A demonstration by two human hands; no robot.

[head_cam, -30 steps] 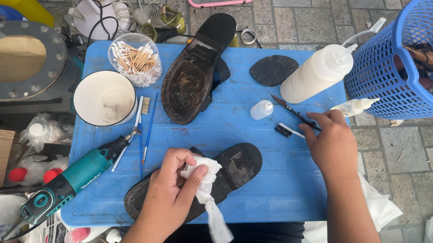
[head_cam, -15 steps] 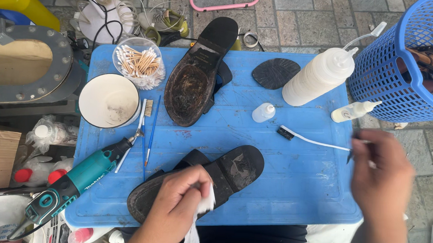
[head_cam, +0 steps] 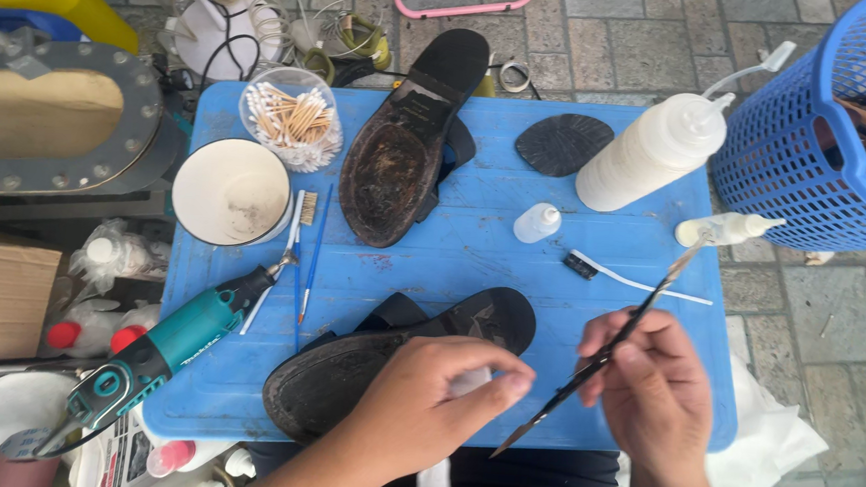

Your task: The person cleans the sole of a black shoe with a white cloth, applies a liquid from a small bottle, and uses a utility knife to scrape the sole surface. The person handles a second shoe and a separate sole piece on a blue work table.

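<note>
Head view, looking down on a blue table [head_cam: 471, 276]. The left hand [head_cam: 423, 408] rests on the upturned sole of a dark sandal [head_cam: 385, 366] lying at the table's near edge; its fingers are curled together and pinch a scrap of white cloth [head_cam: 467, 381] against the sole, and more cloth hangs below the wrist. The right hand [head_cam: 650, 387] hovers just to the right of the left fingertips, its fingers closed around the middle of a thin dark tool [head_cam: 601, 359] held on a slant, the pointed tip low and near the left fingers, the other end rising toward a small white squeeze bottle [head_cam: 724, 229]. Beyond the right fingers lie a white-handled brush [head_cam: 621, 275] and a small round vial [head_cam: 536, 223]. Farther off lie a second sandal [head_cam: 404, 141], sole up, a dark heel patch [head_cam: 562, 144] and a large white squeeze bottle [head_cam: 664, 147]. Left of the left hand lies a teal rotary tool [head_cam: 161, 342]; beyond it stand a white cup [head_cam: 231, 191] and a tub of cotton swabs [head_cam: 290, 116]. A blue basket [head_cam: 820, 147] stands off the table's right side.
</note>
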